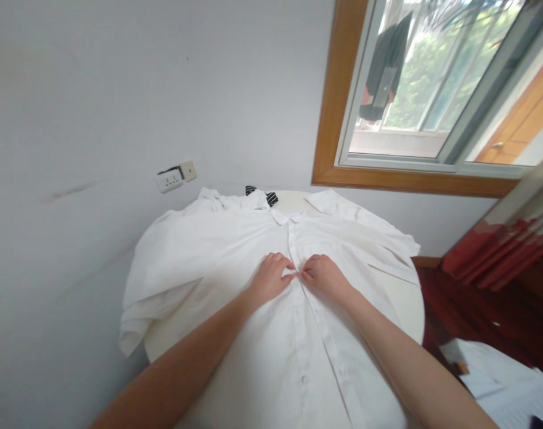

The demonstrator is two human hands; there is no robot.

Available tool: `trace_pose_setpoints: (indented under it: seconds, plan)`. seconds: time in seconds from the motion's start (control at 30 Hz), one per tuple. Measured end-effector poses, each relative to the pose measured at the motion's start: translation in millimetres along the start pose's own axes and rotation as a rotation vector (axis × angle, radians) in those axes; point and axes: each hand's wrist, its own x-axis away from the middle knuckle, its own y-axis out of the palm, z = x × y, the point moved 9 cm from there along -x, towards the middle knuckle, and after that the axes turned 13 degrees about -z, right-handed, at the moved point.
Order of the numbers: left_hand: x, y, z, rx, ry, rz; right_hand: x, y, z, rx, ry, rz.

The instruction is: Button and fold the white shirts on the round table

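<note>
A pale wall (97, 89) fills the left and back of my view, with a wood-framed window (327, 95) at the upper right and a dark garment (385, 71) hanging beyond its glass. Dark red flooring (436, 310) shows at the lower right. Near the wall stands a round, cream-white table (405, 298), and spread across most of it, collar toward the wall, lies a white button-up shirt (245, 229) (one sleeve droops past the table's left edge). A red-and-beige curtain (499, 250) hangs at the right, above some white papers (517, 393).

My left hand (271, 278) and right hand (323, 274) meet at the shirt's front opening, below the collar. Each is closed to a narrow pinch, thumb against fingertips, on the fabric there; whether a button sits between them I cannot tell, since my fingers hide that spot. Below my hands the front edges run down side by side.

A white socket (169, 180) is on the wall, a black-and-white striped cloth (271, 198) lies by the collar, and one small button (304, 379) shows low on the shirt front.
</note>
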Motion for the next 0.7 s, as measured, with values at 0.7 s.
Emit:
trace_pose_setpoints:
  seconds: [0.7]
  plan:
    - [2.3,0.0,12.3,-0.218,-0.164,-0.045,2.0,-6.6,14.5,-0.339,0.072,0.086]
